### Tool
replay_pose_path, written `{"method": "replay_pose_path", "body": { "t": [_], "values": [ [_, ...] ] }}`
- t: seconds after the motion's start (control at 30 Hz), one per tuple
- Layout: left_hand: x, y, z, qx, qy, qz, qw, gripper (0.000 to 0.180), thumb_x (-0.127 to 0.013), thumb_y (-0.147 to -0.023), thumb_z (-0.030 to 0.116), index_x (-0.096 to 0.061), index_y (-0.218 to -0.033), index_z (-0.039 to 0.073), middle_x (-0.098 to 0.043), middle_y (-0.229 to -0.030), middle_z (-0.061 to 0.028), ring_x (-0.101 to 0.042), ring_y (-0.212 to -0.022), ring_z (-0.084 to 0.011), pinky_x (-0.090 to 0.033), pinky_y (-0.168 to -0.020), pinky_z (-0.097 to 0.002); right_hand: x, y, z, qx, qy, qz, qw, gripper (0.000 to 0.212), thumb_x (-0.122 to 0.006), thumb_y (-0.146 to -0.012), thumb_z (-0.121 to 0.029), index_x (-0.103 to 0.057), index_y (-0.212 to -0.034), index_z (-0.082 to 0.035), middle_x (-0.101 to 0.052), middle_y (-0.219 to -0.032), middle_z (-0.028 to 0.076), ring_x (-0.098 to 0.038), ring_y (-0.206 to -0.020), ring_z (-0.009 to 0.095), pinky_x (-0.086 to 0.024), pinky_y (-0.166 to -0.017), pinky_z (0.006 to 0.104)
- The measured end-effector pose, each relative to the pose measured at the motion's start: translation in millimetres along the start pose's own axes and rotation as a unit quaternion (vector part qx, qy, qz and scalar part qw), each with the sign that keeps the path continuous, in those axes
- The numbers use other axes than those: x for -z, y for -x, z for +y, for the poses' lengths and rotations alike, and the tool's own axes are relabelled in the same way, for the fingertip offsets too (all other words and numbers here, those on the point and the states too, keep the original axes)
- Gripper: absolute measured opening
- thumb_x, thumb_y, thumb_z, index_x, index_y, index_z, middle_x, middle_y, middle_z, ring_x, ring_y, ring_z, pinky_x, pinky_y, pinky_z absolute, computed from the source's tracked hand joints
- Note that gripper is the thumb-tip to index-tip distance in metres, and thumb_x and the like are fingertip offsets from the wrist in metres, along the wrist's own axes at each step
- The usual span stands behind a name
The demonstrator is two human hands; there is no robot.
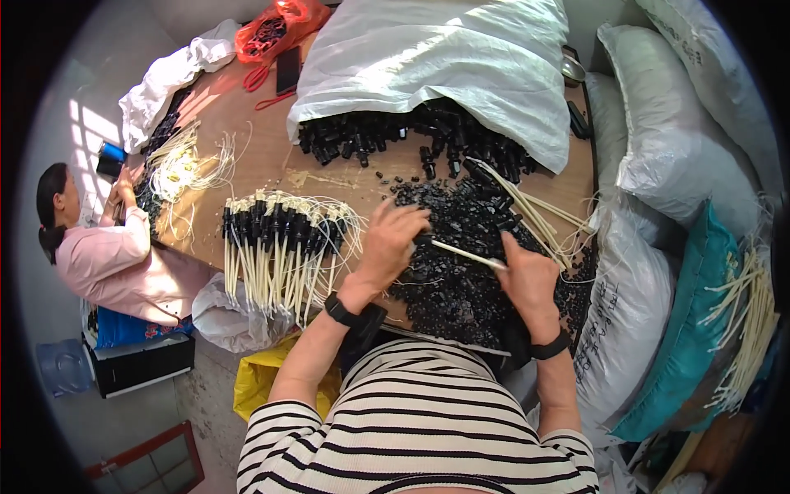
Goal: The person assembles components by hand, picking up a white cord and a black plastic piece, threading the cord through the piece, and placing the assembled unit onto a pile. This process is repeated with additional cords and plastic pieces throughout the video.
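My left hand is closed around a black fitting at one end of a thin cream-coloured tube. The tube's other end is in my right hand, its fingers curled and gripping. Beneath both hands spreads a pile of small black plastic pieces. Left of my left hand lies a row of cream tubes with black fittings on their far ends, thin white wires trailing off. Beyond my right hand, several bare cream tubes rest slantwise across the pile.
A white woven sack spills black fittings onto the wooden table. Full sacks and a teal sack line the right side. At the far left a person in pink works beside loose wires. A red bag lies behind.
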State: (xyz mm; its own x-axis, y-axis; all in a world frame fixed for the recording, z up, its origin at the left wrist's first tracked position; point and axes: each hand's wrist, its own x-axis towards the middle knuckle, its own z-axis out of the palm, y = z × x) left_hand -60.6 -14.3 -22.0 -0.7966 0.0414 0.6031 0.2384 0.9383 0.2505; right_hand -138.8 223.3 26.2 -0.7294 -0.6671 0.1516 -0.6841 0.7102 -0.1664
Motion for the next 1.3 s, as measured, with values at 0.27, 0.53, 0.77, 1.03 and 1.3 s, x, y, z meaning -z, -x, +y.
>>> {"method": "replay_pose_path", "body": {
  "t": [0.27,0.53,0.77,1.03,1.3],
  "values": [
    [12,-4,35,0.115,0.167,-0.128,0.971,0.025,-0.072,-0.077,0.015,-0.063,-0.100,0.013,-0.061,-0.070,-0.0072,-0.061,-0.062,-0.0221,-0.047,-0.053,-0.0324,-18,-8,3,0.016,-0.501,0.085,0.861,0.007,-0.068,-0.077,-0.010,-0.061,-0.078,-0.007,-0.066,-0.105,0.012,-0.064,-0.076,0.019,-0.050,-0.062,0.0290],
    [2,-7,34,0.472,0.517,-0.113,0.705,0.010,-0.062,-0.086,0.010,-0.066,-0.092,0.002,-0.064,-0.069,-0.0005,-0.053,-0.058,-0.0046,-0.041,-0.051,-0.0220,-26,-6,-32,0.109,-0.275,-0.007,0.955,0.021,-0.074,-0.078,-0.014,-0.066,-0.096,-0.007,-0.062,-0.074,0.006,-0.061,-0.059,0.019,-0.047,-0.052,0.0288],
    [8,3,16,0.412,0.354,-0.103,0.833,0.019,-0.068,-0.072,0.002,-0.069,-0.090,-0.001,-0.062,-0.071,0.0026,-0.054,-0.067,-0.0039,-0.044,-0.060,-0.0215,-36,-4,-38,0.082,-0.274,0.069,0.956,0.016,-0.073,-0.079,-0.013,-0.065,-0.092,-0.007,-0.066,-0.079,0.008,-0.065,-0.064,0.027,-0.051,-0.054,0.0328],
    [7,-11,32,0.433,0.528,-0.151,0.715,0.023,-0.067,-0.078,0.001,-0.067,-0.101,0.001,-0.064,-0.087,0.0022,-0.055,-0.075,-0.0052,-0.045,-0.067,-0.0210,-35,-4,-37,0.134,-0.248,0.103,0.954,0.017,-0.073,-0.077,-0.007,-0.066,-0.092,-0.006,-0.062,-0.072,0.008,-0.062,-0.058,0.024,-0.047,-0.050,0.0312],
    [8,-2,28,0.377,0.420,-0.189,0.804,0.027,-0.062,-0.077,-0.002,-0.065,-0.103,0.002,-0.065,-0.084,-0.0026,-0.058,-0.073,-0.0097,-0.048,-0.069,-0.0260,-43,-1,-36,0.094,-0.366,0.117,0.918,0.013,-0.073,-0.078,-0.007,-0.068,-0.091,-0.004,-0.059,-0.063,0.007,-0.057,-0.051,0.015,-0.043,-0.048,0.0273]
  ]
}}
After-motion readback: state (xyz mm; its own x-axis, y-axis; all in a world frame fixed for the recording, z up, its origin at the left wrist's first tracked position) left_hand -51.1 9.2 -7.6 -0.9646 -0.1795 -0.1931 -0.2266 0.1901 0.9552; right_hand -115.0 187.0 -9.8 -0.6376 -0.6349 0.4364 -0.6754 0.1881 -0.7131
